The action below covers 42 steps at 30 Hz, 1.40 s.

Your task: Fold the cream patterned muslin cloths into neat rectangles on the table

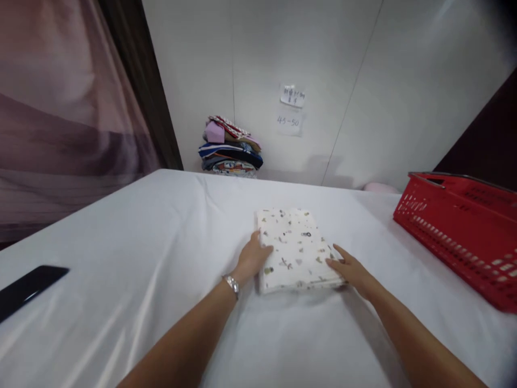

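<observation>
- White, shiny cloth covers the bench [133, 242], which fills the lower part of the head view from the left edge to the right.
- Just right of the frame's centre lies a folded cloth [297, 249], cream with small scattered prints, flat on the bench and roughly square.
- The left hand [253, 258] rests against the folded cloth's left edge, fingers together and curved along that edge, thumb up at the top of it; it presses the side rather than pinching anything.
- A silver wristwatch [231, 284] sits on the left wrist, and the bare forearm runs down to the bottom of the frame.
- The right hand [350, 271] lies at the cloth's lower right corner, fingers stretched out and close together, their tips touching the cloth's right edge; the palm is flat near the bench.
- At the right edge of the frame stands a red plastic basket [464, 226] with slotted walls, well apart from the folded cloth.
- At the far edge of the bench, upper centre left, a stack of folded clothes [230, 148] in mixed colours leans against the pale wall.
- Two paper notes [291, 110] are stuck on the wall, upper centre; the lower one reads 45-50.
- A dark flat object [28, 288], possibly a phone, lies at the lower left of the bench.
- A pinkish curtain [60, 108] hangs in the upper left.
</observation>
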### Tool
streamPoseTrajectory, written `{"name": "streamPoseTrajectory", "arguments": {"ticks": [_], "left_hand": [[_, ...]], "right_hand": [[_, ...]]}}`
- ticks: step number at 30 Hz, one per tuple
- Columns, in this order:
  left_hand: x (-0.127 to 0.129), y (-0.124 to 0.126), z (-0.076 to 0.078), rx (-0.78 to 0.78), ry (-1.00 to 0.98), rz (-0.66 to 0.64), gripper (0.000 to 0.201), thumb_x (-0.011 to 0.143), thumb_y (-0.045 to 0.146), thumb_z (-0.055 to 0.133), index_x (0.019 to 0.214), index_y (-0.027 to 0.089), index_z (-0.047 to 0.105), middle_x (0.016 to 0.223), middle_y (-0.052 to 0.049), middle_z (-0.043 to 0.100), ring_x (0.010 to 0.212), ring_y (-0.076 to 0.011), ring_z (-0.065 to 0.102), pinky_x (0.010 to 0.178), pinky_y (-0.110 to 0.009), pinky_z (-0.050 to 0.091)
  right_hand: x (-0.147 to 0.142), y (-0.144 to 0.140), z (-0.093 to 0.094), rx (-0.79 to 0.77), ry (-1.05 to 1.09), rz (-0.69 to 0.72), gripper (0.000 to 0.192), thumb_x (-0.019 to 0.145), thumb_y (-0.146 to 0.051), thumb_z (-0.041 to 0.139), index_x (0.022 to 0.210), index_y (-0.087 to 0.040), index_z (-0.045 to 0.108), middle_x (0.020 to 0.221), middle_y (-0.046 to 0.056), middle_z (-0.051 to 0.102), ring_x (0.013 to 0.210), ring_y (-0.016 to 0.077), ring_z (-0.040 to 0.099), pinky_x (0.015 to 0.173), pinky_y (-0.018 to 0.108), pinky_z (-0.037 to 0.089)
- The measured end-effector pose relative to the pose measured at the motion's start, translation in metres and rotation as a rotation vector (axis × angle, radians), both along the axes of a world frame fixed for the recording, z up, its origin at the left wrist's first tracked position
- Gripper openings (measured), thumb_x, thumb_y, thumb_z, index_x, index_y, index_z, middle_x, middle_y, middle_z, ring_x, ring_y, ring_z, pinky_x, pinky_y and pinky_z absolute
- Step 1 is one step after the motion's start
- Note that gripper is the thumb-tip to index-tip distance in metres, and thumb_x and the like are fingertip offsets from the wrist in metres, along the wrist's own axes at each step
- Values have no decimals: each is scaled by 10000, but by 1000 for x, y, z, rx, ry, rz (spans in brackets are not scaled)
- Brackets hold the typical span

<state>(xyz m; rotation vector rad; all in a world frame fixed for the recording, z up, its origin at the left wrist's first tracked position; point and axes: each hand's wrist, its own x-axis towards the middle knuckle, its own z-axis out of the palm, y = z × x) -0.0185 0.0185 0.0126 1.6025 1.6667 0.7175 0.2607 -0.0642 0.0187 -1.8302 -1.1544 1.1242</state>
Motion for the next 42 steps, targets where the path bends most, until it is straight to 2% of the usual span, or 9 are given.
{"name": "streamPoseTrajectory", "arguments": {"ticks": [7, 10, 12, 15, 18, 20, 30, 38, 42], "left_hand": [[-29, 15, 8, 41, 79, 20, 599, 768, 353, 583, 1309, 187, 387, 1138, -106, 606, 974, -234, 599, 831, -336, 468], [-26, -2, 18, 254, 260, -23, 543, 791, 342, 570, 1286, 180, 417, 1256, -121, 527, 1126, -263, 512, 925, -379, 419], [-13, -24, 24, 450, 339, -122, 468, 817, 353, 553, 1242, 182, 461, 1286, -118, 502, 1185, -265, 460, 975, -392, 376], [16, -64, 27, 625, 332, -396, 446, 845, 438, 520, 1227, 211, 478, 1284, -94, 513, 1205, -243, 441, 1014, -397, 328], [41, -97, 21, 652, 337, -615, 578, 787, 492, 589, 1280, 233, 432, 1328, -90, 478, 1221, -253, 419, 1023, -418, 297], [50, -109, 16, 630, 354, -664, 632, 754, 468, 637, 1299, 239, 412, 1341, -93, 463, 1222, -262, 413, 1026, -434, 277], [66, -104, 17, 621, 298, -590, 400, 853, 389, 531, 1213, 219, 494, 1233, -71, 550, 1155, -229, 467, 989, -396, 315], [76, -102, 15, 584, 327, -608, 307, 821, 346, 591, 1104, 229, 566, 1097, -54, 603, 1045, -223, 518, 908, -378, 377], [75, -103, 16, 591, 301, -617, 272, 822, 332, 590, 1076, 237, 584, 1074, -48, 607, 1017, -216, 524, 896, -372, 381]], "right_hand": [[-47, -20, 4, -14, 238, -69, 954, 690, -370, 728, 1450, -246, 165, 909, 62, 667, 722, 205, 648, 615, 309, 514], [-49, -22, 5, -27, 379, -71, 972, 688, -362, 734, 1451, -238, 146, 960, 76, 670, 729, 202, 649, 596, 299, 522], [-46, -21, 4, -14, 408, -49, 979, 684, -371, 740, 1450, -236, 146, 972, 77, 670, 701, 185, 643, 568, 278, 516], [-40, -20, -1, 19, 400, -24, 956, 690, -396, 734, 1443, -249, 164, 958, 67, 671, 620, 155, 618, 497, 251, 492], [-37, -19, -6, 33, 423, 1, 892, 732, -413, 693, 1437, -258, 168, 940, 56, 671, 623, 150, 616, 496, 257, 505], [-34, -20, -8, 43, 454, 19, 833, 769, -419, 653, 1433, -264, 175, 932, 49, 671, 672, 158, 629, 536, 277, 533], [-20, -21, 0, -25, 523, 138, 775, 842, -480, 543, 1446, -252, 114, 861, 63, 671, 626, 159, 641, 552, 326, 566], [-5, -26, 12, -115, 377, 238, 786, 834, -378, 593, 1445, -235, 119, 749, 46, 682, 604, 176, 665, 509, 269, 533], [-1, -25, 8, -151, 281, 271, 521, 813, -345, 597, 1273, -186, 411, 679, 33, 676, 540, 164, 648, 460, 247, 513]]}}
